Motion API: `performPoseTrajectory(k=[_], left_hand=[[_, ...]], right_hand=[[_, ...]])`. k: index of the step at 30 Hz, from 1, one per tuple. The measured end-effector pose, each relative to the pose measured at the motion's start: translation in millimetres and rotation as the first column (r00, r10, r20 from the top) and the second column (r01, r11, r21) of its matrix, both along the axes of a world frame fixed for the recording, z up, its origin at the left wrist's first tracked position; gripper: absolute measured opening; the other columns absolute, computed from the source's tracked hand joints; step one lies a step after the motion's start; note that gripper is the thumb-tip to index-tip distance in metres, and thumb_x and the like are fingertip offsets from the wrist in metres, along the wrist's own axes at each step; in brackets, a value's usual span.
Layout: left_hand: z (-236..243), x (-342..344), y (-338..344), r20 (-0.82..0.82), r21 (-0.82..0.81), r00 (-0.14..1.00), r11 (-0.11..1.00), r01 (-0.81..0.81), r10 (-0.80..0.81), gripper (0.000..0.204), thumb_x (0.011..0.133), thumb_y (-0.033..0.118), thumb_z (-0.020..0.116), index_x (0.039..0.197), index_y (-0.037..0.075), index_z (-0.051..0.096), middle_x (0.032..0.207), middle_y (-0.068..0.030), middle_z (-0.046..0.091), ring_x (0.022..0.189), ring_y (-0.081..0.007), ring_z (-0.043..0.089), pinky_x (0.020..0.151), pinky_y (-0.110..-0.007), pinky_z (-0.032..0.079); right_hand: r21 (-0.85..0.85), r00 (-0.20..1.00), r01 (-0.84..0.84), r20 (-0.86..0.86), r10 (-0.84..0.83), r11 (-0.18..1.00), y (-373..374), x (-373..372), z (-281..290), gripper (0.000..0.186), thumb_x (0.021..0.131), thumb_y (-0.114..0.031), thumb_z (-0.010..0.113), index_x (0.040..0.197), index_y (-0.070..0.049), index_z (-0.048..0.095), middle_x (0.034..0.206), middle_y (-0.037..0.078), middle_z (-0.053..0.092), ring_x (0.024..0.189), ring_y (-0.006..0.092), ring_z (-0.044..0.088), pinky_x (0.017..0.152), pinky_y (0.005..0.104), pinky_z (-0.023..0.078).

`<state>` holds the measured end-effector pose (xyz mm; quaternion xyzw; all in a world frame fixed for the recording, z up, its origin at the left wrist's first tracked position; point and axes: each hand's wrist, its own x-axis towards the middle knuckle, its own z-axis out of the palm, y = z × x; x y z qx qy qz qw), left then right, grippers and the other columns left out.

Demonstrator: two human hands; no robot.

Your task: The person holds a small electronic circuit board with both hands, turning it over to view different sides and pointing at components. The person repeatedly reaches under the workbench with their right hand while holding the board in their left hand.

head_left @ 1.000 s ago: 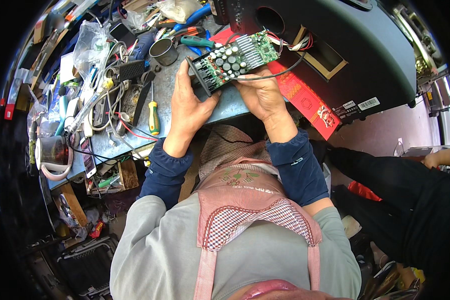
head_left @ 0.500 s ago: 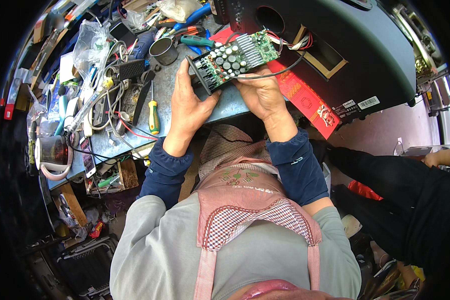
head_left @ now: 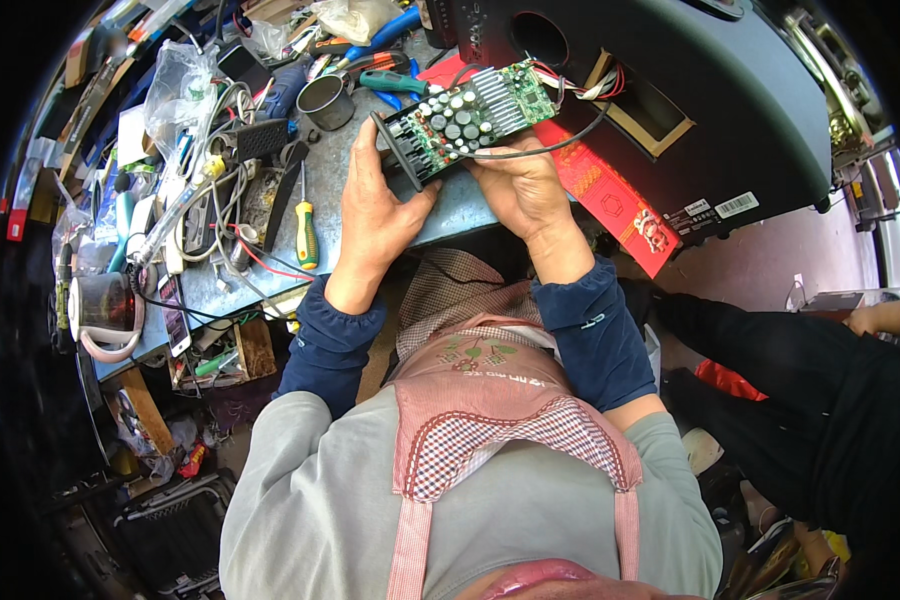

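Observation:
My left hand [head_left: 380, 205] grips the black front panel [head_left: 400, 152] of a green circuit board [head_left: 470, 112] with capacitors, a finned heatsink and a smaller board at its far end. My right hand [head_left: 520, 195] is closed on the board's lower side from underneath, its fingertips partly hidden. A black cable [head_left: 560, 145] loops across the board, and a wire bundle [head_left: 600, 92] runs from it toward the rectangular opening in a black speaker cabinet [head_left: 730, 110]. A red printed paper [head_left: 610, 200] lies beside my right hand. A yellow-green screwdriver [head_left: 306, 235] lies left of my left hand.
The blue bench [head_left: 240, 295] holds tangled cables, plastic bags, a metal cup [head_left: 325, 105], a teal-handled screwdriver [head_left: 390, 82], a phone [head_left: 177, 320] and a glass kettle [head_left: 105, 315] at the left edge. Another person's dark-clothed legs [head_left: 790, 390] are at the right.

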<state>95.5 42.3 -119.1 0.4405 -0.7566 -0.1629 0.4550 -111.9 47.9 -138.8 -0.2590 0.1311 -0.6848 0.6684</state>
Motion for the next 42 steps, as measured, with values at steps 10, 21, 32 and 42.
performPoseTrajectory(k=[10,21,32,42], left_hand=[[-1.0,0.0,-1.2,-0.005,0.005,1.000,1.000,0.003,-0.003,0.110,0.077,0.010,0.095,0.167,-0.003,0.033,0.143,-0.0270,0.062,0.124,-0.0429,0.070,0.104,-0.046,0.058],[-1.8,1.3,-1.5,0.001,-0.024,1.000,1.000,0.011,-0.011,0.107,0.078,0.011,0.094,0.166,-0.005,0.034,0.142,-0.0280,0.063,0.127,-0.0441,0.069,0.106,-0.047,0.057],[10.3,-3.9,5.9,-0.070,0.054,0.998,0.998,0.012,-0.008,0.103,0.081,0.010,0.094,0.166,-0.004,0.039,0.146,-0.0201,0.065,0.135,-0.0299,0.066,0.117,-0.041,0.051],[2.3,-0.5,-1.4,-0.191,0.159,0.979,0.982,0.099,-0.068,0.108,0.078,0.004,0.094,0.168,-0.003,0.034,0.142,-0.0189,0.067,0.128,-0.0276,0.071,0.111,-0.040,0.056]], right_hand=[[0.000,0.999,-0.003,0.032,0.003,1.000,-1.0,-0.5,-2.3,0.057,0.089,0.014,0.069,0.145,0.005,0.063,0.136,0.018,0.075,0.129,0.0319,0.071,0.121,0.0499,0.051],[-0.014,1.000,-0.013,-0.010,0.013,1.000,-1.9,-0.6,-5.4,0.051,0.090,0.009,0.072,0.140,0.008,0.066,0.135,0.018,0.076,0.129,0.0316,0.071,0.121,0.0500,0.050],[-0.009,1.000,0.027,0.003,-0.027,1.000,1.1,2.0,-3.6,0.061,0.089,0.012,0.071,0.148,0.002,0.060,0.134,0.015,0.075,0.129,0.0298,0.071,0.120,0.0476,0.051],[-0.026,0.997,0.078,0.002,-0.078,0.997,1.7,7.7,1.3,0.064,0.089,0.011,0.071,0.150,-0.001,0.060,0.139,0.012,0.073,0.132,0.0285,0.068,0.122,0.0477,0.049]])
